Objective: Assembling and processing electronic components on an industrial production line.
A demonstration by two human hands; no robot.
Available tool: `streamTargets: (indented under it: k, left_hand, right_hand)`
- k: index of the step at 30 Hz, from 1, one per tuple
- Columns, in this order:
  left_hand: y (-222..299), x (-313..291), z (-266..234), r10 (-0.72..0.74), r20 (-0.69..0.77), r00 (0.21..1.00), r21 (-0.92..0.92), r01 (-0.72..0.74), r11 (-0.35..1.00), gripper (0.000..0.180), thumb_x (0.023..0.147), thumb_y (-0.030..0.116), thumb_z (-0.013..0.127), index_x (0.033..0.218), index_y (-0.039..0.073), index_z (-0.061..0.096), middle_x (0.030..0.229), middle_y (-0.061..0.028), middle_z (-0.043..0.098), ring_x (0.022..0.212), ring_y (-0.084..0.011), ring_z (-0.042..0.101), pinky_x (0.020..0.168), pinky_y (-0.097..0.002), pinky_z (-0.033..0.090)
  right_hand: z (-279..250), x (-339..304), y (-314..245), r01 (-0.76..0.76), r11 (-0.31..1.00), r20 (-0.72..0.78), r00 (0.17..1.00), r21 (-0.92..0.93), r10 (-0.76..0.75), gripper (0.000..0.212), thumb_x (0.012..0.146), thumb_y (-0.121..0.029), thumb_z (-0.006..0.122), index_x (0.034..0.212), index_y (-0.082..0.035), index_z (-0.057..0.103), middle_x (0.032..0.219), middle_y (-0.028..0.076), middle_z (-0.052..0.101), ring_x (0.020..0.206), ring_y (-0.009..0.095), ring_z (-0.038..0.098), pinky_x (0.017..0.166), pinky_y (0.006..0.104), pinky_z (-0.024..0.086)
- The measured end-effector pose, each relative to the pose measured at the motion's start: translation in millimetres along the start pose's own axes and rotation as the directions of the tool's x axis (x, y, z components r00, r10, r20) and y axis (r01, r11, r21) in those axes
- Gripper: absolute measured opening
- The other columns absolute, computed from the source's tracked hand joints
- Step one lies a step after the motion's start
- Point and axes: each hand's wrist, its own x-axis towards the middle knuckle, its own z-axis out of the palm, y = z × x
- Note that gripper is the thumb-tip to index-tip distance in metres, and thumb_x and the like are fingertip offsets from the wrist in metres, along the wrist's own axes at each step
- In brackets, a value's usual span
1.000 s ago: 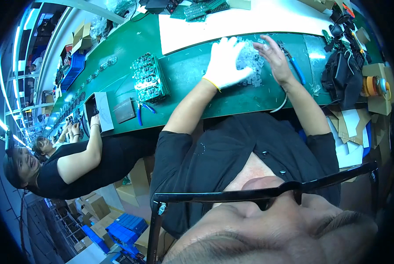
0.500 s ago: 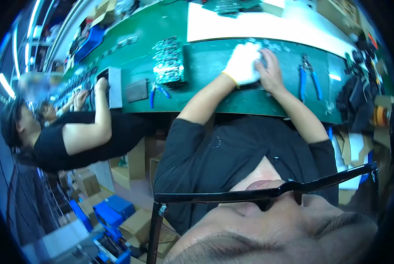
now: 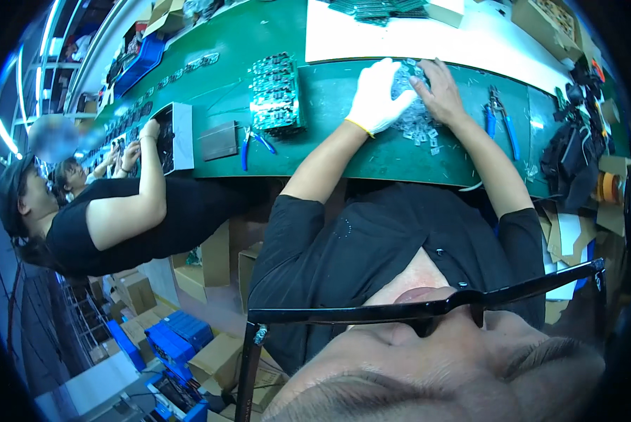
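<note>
A loose pile of small clear plastic pieces (image 3: 415,121) lies on the green worktable, spreading toward its front edge. My left hand (image 3: 379,97), in a white glove, rests along the pile's left side with its fingers stretched out. On the far right side of the pile is my bare right hand (image 3: 440,93), fingers apart and touching the pieces. Neither hand grips anything that I can see. The undersides of both palms are hidden.
Blue-handled pliers (image 3: 500,125) lie right of my hands. To the left stand a stack of circuit boards (image 3: 279,91), smaller blue pliers (image 3: 256,143), a dark flat case (image 3: 219,140) and a grey box (image 3: 182,137) where a co-worker's hand reaches. A white sheet (image 3: 407,43) covers the back.
My hands have moved apart, the left one slightly left, and the pile of clear pieces now shows between and in front of them.
</note>
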Motion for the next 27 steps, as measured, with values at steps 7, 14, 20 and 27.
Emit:
streamTargets:
  k: [7, 14, 20, 27]
  left_hand:
    - [-2, -14, -38, -0.01, -0.115, 0.993, -0.095, -0.001, 0.995, 0.064, 0.095, 0.033, 0.08, 0.146, 0.0, 0.06, 0.15, -0.0267, 0.058, 0.141, -0.0431, 0.055, 0.119, -0.0501, 0.044]
    - [-20, -52, -61, -0.231, -0.145, 0.962, 0.15, 0.252, 0.956, 0.075, 0.098, 0.041, 0.075, 0.153, -0.003, 0.05, 0.156, -0.0271, 0.052, 0.146, -0.0443, 0.047, 0.12, -0.0517, 0.04]
    - [-9, -39, -64, -0.311, -0.156, 0.937, 0.176, 0.336, 0.925, 0.076, 0.099, 0.043, 0.072, 0.154, -0.003, 0.048, 0.156, -0.0271, 0.05, 0.143, -0.0449, 0.046, 0.119, -0.0528, 0.039]
    - [21, -41, -203, -0.29, -0.47, 0.834, -0.045, 0.306, 0.951, 0.075, 0.091, 0.034, 0.083, 0.147, -0.008, 0.056, 0.141, -0.0271, 0.066, 0.132, -0.0391, 0.065, 0.114, -0.0452, 0.05]
  right_hand:
    - [-6, -3, -34, -0.036, 0.944, 0.061, 0.998, 0.328, 0.016, 0.05, 0.103, -0.036, 0.068, 0.141, -0.003, 0.063, 0.146, 0.025, 0.062, 0.145, 0.045, 0.051, 0.123, 0.0507, 0.039]
    - [-70, -58, -46, 0.19, 0.979, 0.39, 0.909, -0.076, -0.146, 0.087, 0.087, -0.051, 0.082, 0.159, -0.013, 0.05, 0.171, 0.022, 0.034, 0.16, 0.049, 0.026, 0.127, 0.0651, 0.024]
    - [-63, -64, -56, 0.205, 0.961, 0.485, 0.87, -0.185, -0.092, 0.098, 0.085, -0.058, 0.081, 0.165, -0.017, 0.042, 0.175, 0.021, 0.026, 0.162, 0.049, 0.019, 0.128, 0.0691, 0.018]
    - [-42, -27, -92, 0.228, 0.957, 0.141, 0.957, 0.178, -0.255, 0.064, 0.095, -0.029, 0.08, 0.147, -0.001, 0.058, 0.145, 0.025, 0.062, 0.139, 0.044, 0.057, 0.119, 0.0506, 0.044]
